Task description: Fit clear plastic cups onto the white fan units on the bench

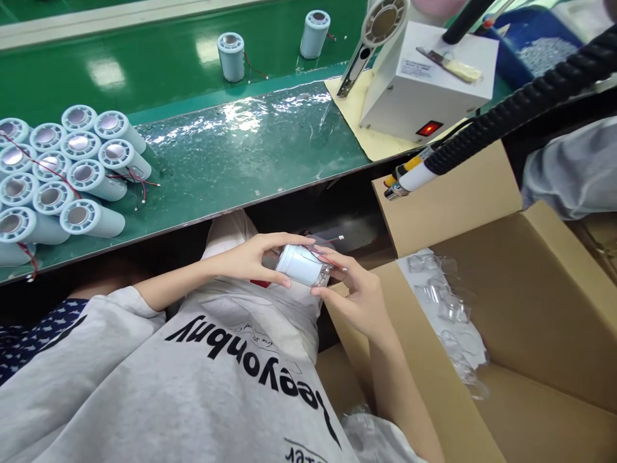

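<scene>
A light-blue cylindrical housing (299, 264) lies sideways between my two hands, above my lap. My left hand (258, 257) is closed around one end, thumb below and fingers above. At the other end, my right hand (354, 286) pinches a clear plastic cap (324, 276) against the housing; whether it is fully seated I cannot tell. Thin red and black wires with a white connector (341, 238) stick out past my right fingers. Many similar blue housings (94, 218) are grouped on the green bench (231, 167) at the left, some with wires trailing.
An open cardboard box (544, 270) at the right holds several clear plastic caps (453, 308). Over it hangs a black corrugated hose (520, 96) with a metal-tipped tool. A white machine (434, 77) with a lit red switch stands on the bench. Two housings (232, 58) stand farther back.
</scene>
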